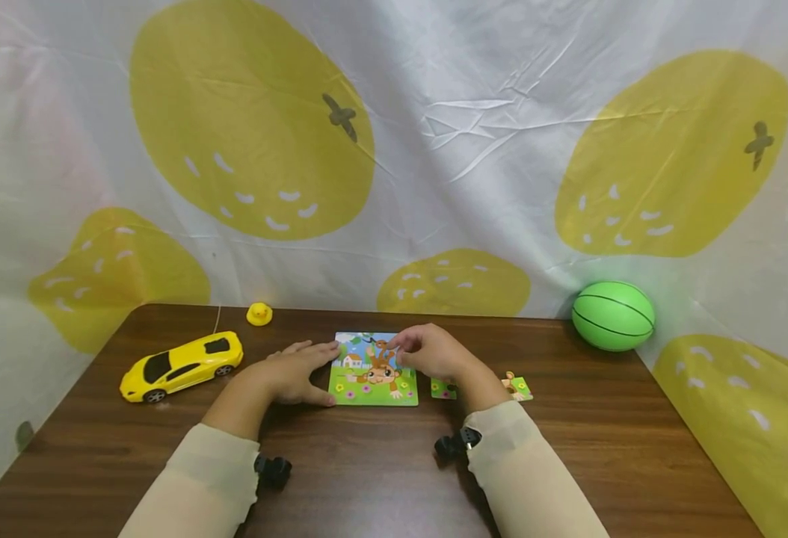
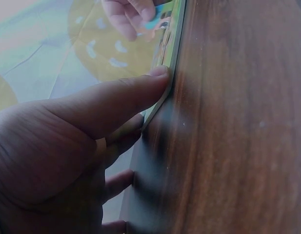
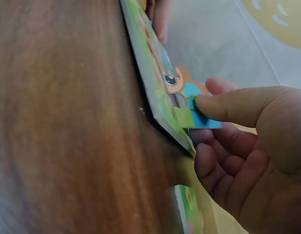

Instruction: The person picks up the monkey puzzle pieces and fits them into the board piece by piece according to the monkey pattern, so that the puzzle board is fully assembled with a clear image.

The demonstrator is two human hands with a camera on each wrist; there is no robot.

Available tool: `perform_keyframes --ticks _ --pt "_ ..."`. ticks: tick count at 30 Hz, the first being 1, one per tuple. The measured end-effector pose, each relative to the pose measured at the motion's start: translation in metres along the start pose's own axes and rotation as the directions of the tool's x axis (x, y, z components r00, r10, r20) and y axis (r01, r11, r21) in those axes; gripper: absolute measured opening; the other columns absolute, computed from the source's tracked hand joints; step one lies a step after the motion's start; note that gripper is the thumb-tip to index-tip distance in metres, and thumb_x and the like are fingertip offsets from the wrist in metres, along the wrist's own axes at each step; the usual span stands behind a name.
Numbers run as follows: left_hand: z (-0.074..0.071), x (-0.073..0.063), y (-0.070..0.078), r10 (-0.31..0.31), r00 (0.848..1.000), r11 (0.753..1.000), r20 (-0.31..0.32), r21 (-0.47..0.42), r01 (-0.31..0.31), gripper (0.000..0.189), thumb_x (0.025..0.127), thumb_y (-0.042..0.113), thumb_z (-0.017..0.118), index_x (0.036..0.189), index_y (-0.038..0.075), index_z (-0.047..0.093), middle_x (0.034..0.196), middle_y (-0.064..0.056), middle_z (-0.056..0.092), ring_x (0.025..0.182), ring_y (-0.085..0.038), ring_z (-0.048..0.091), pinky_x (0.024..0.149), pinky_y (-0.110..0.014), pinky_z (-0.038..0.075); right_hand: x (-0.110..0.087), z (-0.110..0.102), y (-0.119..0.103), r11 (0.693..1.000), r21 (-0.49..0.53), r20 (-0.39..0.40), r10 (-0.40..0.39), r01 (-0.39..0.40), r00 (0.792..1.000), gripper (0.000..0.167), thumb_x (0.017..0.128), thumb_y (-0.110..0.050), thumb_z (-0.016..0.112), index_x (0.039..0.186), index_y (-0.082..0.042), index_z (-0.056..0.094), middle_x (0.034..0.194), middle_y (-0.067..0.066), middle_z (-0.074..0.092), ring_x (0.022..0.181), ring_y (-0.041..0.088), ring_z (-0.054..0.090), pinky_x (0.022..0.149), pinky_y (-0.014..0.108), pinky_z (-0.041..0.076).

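A jigsaw puzzle board (image 1: 367,396) with a monkey picture lies on the table. My left hand (image 1: 296,373) steadies its left side with fingers spread. The left thumb (image 2: 140,87) lies along the board's edge near a corner, while the other fingertips rest by the table. My right hand (image 1: 431,351) is over the board's right part. Between thumb and fingers it pinches a puzzle piece (image 3: 194,92), blue and green with part of the monkey on it, tilted up at the board's edge.
Right of the board lie loose puzzle pieces, one (image 1: 444,389) beside the right wrist and another (image 1: 520,388) farther right. A yellow toy car (image 1: 182,366) stands at left, a small rubber duck (image 1: 259,314) behind it. A green ball (image 1: 613,316) sits at the back right, against the curtain (image 1: 461,187).
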State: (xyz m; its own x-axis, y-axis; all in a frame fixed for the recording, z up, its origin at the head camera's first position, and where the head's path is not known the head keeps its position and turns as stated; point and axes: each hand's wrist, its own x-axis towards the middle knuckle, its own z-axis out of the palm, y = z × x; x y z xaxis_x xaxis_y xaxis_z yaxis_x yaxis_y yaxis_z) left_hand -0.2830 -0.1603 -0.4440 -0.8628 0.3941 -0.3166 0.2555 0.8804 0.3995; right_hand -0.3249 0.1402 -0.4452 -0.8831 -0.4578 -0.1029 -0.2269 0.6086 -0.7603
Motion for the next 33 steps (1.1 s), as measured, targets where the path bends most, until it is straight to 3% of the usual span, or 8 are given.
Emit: perform_keyframes --ticks 6,16,22,33 --pt "0.0 -0.0012 0.0006 -0.002 1.0 1.0 0.001 0.0 0.002 0.097 0.091 0.057 0.081 0.17 0.027 0.033 0.18 0.003 0.025 0.168 -0.041 0.014 0.125 -0.082 0.014 0.0002 0.0037 -0.0042 0.998 -0.064 -0.021 0.024 -0.025 0.999 0.019 0.101 -0.014 0.074 0.118 -0.015 0.08 0.094 0.0 0.071 0.08 0.013 0.06 0.07 0.027 0.051" --pt "-0.0004 -0.0014 0.0002 -0.001 1.0 1.0 0.003 0.001 0.001 0.096 0.092 0.057 0.08 0.17 0.027 0.033 0.18 0.003 0.025 0.168 -0.041 0.015 0.126 -0.082 0.014 0.0046 0.0073 -0.004 0.992 -0.123 -0.006 0.037 -0.038 0.999 0.021 0.098 -0.013 0.078 0.117 -0.022 0.082 0.125 -0.001 0.078 0.096 0.013 0.066 0.08 0.031 0.055" --pt "-0.0005 0.0001 -0.0008 0.004 1.0 1.0 0.004 -0.003 -0.004 0.095 0.092 0.056 0.08 0.17 0.027 0.033 0.18 0.003 0.024 0.168 -0.042 0.014 0.126 -0.082 0.013 0.0046 0.0084 -0.0044 0.989 -0.143 -0.01 0.03 -0.031 0.999 0.022 0.095 -0.012 0.081 0.115 -0.02 0.081 0.126 0.001 0.076 0.108 0.015 0.067 0.091 0.037 0.058" --pt "-0.0012 0.0002 -0.0003 0.006 1.0 1.0 0.006 -0.005 -0.006 0.096 0.092 0.054 0.08 0.17 0.026 0.033 0.181 0.003 0.024 0.168 -0.042 0.014 0.126 -0.082 0.013 0.0036 0.0093 -0.005 0.984 -0.178 -0.001 0.013 -0.013 1.0 0.023 0.097 -0.014 0.08 0.12 -0.019 0.082 0.116 0.001 0.067 0.102 0.018 0.061 0.093 0.039 0.055"
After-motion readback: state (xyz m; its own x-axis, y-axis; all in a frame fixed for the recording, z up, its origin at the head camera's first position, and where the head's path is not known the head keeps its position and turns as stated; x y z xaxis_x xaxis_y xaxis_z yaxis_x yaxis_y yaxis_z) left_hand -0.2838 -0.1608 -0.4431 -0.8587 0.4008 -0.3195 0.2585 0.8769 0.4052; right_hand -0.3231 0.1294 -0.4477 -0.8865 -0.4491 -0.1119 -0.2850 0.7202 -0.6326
